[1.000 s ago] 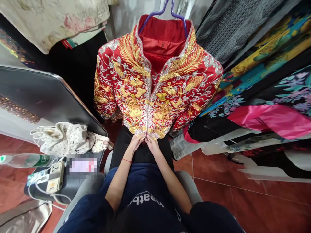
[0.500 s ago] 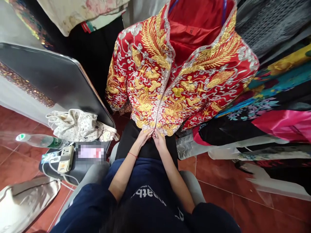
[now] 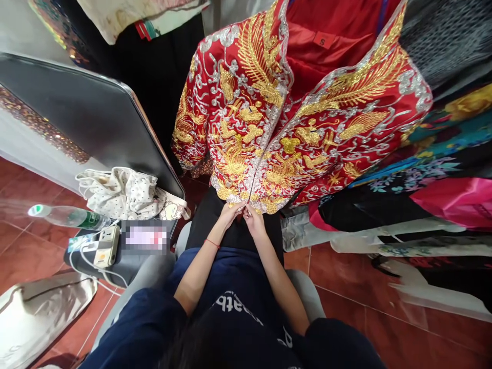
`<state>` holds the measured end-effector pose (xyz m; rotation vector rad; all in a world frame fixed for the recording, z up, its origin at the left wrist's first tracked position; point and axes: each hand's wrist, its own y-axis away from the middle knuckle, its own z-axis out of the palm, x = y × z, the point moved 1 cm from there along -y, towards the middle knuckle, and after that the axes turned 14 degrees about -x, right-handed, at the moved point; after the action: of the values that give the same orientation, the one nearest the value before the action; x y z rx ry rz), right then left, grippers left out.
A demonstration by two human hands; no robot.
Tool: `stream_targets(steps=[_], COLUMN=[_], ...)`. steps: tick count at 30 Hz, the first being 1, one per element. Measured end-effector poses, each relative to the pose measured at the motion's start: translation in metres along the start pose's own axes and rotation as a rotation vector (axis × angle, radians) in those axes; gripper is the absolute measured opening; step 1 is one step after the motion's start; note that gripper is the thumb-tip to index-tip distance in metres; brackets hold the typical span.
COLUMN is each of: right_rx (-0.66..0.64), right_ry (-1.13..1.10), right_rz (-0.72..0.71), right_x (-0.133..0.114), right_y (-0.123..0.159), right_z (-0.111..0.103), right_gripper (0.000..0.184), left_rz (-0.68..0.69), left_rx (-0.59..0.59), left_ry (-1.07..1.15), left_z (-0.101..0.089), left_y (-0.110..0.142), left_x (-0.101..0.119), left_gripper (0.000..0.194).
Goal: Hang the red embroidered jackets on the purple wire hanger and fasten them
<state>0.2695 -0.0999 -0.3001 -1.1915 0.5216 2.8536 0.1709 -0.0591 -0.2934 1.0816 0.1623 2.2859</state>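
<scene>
A red jacket (image 3: pixel 265 133) with gold and silver embroidery hangs in front of me, its front edges meeting down the middle and its collar spread wide. My left hand (image 3: pixel 231 212) pinches the lower hem just left of the front seam. Close beside it, my right hand (image 3: pixel 253 218) has its fingers closed on the same hem at the right edge. The fingertips nearly touch; whatever small fastener may lie between them is hidden. A red tag (image 3: pixel 323 40) marked S shows on the lining inside the collar.
Left of me, a dark seat (image 3: pixel 128 259) holds a blurred-out phone (image 3: pixel 148 238), a power strip (image 3: pixel 107 243) with white cables, a water bottle (image 3: pixel 69 215) and a spotted cloth bag (image 3: pixel 123 195). A dark panel (image 3: pixel 84 110) stands behind. Garments (image 3: pixel 415 200) hang along the right.
The view has shifted slightly, so the jacket sits a little farther right and larger. Both hands stay pinched at the hem, almost in the same place.
</scene>
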Motion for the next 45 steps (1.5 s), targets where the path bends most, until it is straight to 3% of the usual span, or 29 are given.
stream_targets(steps=[8, 18, 28, 39, 45], right_rx=[0.063, 0.061, 0.059, 0.044, 0.073], right_ry=[-0.022, -0.057, -0.077, -0.088, -0.049], right_rz=[-0.065, -0.020, 0.019, 0.068, 0.023], right_x=[0.006, 0.008, 0.009, 0.014, 0.004], right_y=[-0.019, -0.010, -0.008, -0.009, -0.013], right_z=[0.010, 0.009, 0.008, 0.008, 0.010], right_gripper=[0.036, 0.032, 0.034, 0.028, 0.030], left_rz=[0.174, 0.101, 0.143, 0.144, 0.130], left_rx=[0.062, 0.031, 0.058, 0.077, 0.071], left_ry=[-0.004, 0.081, 0.123, 0.047, -0.047], left_z=[0.009, 0.014, 0.013, 0.004, 0.016], left_y=[-0.006, -0.007, -0.007, -0.007, -0.006], left_x=[-0.001, -0.005, -0.007, -0.006, -0.010], left_gripper=[0.031, 0.032, 0.041, 0.034, 0.030])
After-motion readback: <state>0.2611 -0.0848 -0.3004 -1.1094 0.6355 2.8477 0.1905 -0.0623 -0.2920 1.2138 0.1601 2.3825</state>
